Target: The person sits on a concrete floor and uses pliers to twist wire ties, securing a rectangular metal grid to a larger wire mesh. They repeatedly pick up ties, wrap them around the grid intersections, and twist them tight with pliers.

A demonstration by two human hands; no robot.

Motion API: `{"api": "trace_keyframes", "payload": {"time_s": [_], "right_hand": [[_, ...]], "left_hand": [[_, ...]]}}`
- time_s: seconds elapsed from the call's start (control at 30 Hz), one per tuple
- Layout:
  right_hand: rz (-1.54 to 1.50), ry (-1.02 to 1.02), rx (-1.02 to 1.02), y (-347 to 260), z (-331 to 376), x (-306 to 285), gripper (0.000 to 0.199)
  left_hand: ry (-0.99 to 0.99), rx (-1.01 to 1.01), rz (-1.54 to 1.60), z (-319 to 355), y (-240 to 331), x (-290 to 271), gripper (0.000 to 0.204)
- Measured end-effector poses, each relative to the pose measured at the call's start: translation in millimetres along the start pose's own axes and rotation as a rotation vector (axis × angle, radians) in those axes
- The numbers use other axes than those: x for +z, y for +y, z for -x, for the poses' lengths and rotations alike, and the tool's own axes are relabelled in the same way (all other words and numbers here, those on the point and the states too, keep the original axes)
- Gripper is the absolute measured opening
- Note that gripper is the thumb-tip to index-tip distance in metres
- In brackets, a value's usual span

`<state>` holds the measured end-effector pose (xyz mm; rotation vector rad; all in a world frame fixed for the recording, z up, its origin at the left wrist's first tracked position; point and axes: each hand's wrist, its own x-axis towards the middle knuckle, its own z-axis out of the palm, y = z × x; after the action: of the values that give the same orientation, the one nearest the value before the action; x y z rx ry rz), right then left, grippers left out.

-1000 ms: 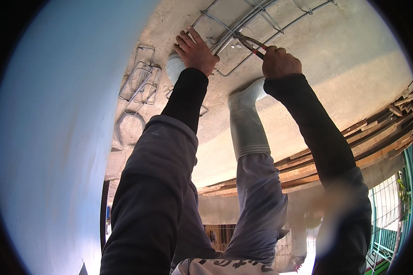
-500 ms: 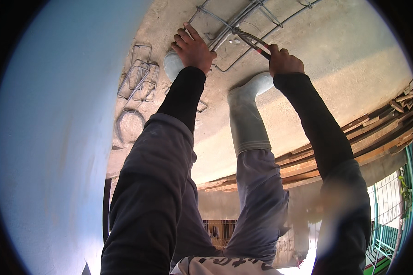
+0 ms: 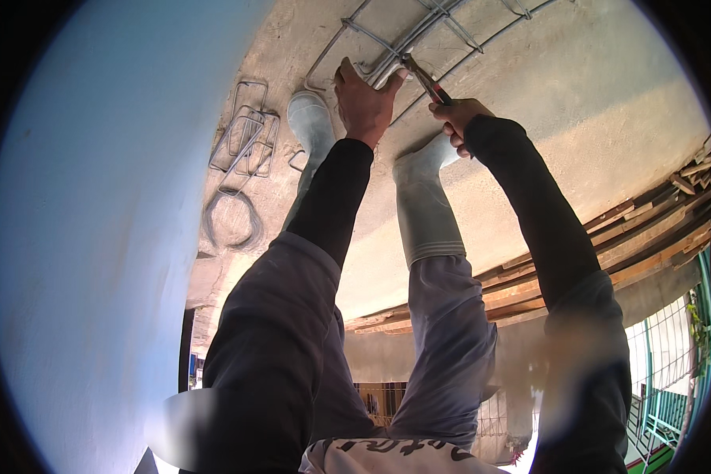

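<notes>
A rebar cage (image 3: 466, 59) of long steel bars and bent stirrups lies on the concrete at the top. My left hand (image 3: 365, 109) grips the end of its paired bars, thumb on one side and forefinger on the other. The remaining fingers are hidden behind the hand. In my right hand (image 3: 462, 122), closed round the handles, is a pair of pincers (image 3: 430, 81) with red and black grips. Its jaws touch the bars just beyond my left thumb, where thin tie wire shows. What the jaws bite on is too small to tell.
Several loose stirrups (image 3: 249, 134) lie on the floor at left, beside a coil of thin wire (image 3: 254, 223). A blue wall (image 3: 95, 221) rises at far left. My boots (image 3: 310, 118) stand near the cage. Stacked timber planks (image 3: 632, 245) lie at right.
My left hand has moved right and down, from spread fingers to a hold at the bar ends. My right hand has turned and come slightly left, and the pincers' handles have closed together.
</notes>
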<state>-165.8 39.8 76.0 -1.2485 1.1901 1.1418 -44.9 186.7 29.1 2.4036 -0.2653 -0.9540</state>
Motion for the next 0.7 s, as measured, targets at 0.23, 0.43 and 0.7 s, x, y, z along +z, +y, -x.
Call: {"api": "trace_keyframes", "payload": {"time_s": [0.23,0.43,0.7], "right_hand": [[-1.268,-0.403,0.044,-21.2,39.3,15.3,0.041],[-0.942,-0.29,0.11,-30.1,52.7,13.4,0.047],[0.667,0.803,-0.237,-39.8,70.7,27.4,0.04]], "left_hand": [[-0.673,-0.867,1.388,-6.9,39.2,26.5,0.056],[-0.742,-0.811,1.447,-15.0,26.4,40.7,0.033],[-0.395,-0.883,1.35,-17.1,53.8,62.5,0.034]]}}
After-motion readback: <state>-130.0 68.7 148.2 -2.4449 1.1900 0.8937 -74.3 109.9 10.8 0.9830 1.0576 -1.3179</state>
